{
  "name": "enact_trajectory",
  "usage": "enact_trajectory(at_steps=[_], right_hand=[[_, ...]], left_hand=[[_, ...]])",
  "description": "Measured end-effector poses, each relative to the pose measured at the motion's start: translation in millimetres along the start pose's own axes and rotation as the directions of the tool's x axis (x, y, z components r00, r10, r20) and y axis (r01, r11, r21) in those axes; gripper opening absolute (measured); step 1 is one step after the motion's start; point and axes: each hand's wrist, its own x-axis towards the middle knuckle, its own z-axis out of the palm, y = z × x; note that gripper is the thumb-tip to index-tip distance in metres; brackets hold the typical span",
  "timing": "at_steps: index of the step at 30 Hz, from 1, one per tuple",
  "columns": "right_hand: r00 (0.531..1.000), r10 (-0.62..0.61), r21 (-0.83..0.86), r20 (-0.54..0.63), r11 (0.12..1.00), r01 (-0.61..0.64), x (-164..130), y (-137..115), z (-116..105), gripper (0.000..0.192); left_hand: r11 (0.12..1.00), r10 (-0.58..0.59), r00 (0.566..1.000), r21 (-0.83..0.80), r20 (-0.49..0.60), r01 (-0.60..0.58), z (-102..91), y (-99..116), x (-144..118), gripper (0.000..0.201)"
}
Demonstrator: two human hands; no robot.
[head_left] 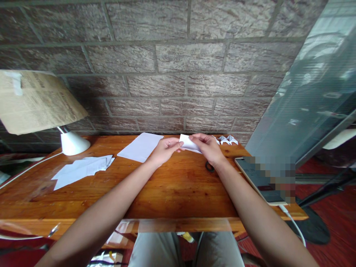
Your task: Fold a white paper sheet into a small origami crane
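Pinched between the fingers of the left hand [164,148] and right hand [207,147], the folded paper [190,143] at the table's [178,185] twelve o'clock edge is best creased with edges aligned and pressed flat.

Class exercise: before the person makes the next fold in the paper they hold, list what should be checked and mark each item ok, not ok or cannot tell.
1. Both hands on the paper: left hand and right hand pinch it at opposite ends. Ok.
2. Paper lifted off the desk: cannot tell.
3. Bare desk in front of the hands: ok.
4. Spare sheet beside the left hand: ok.
5. Folded pieces lie apart, behind the right hand: ok.
6. Crease lines up: cannot tell, too small.
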Motion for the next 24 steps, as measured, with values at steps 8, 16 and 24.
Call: enact_trajectory(at_steps=[8, 16, 24], right_hand=[[1.0, 0.001, -0.009, 0.027, 1.0, 0.0, -1.2, -2.3, -2.4, 0.034], [0.994, 0.109, 0.117, -0.007, 0.987, -0.108, 1.9, 1.2, -5.1, 0.036], [0.997, 0.068, 0.145, -0.027, 0.987, -0.064, 2.6, 1.0, -3.7, 0.033]], left_hand=[[0.999, -0.037, 0.995, -0.021, 0.09, 0.039, -1.7, 3.9, -1.0, 0.037], [0.969, -0.103, 0.99, -0.213, 0.1, 0.122, -3.1, 1.3, -0.6, 0.037], [0.936, -0.071, 0.997, -0.342, 0.037, 0.079, -1.4, 3.9, 0.3, 0.043]])
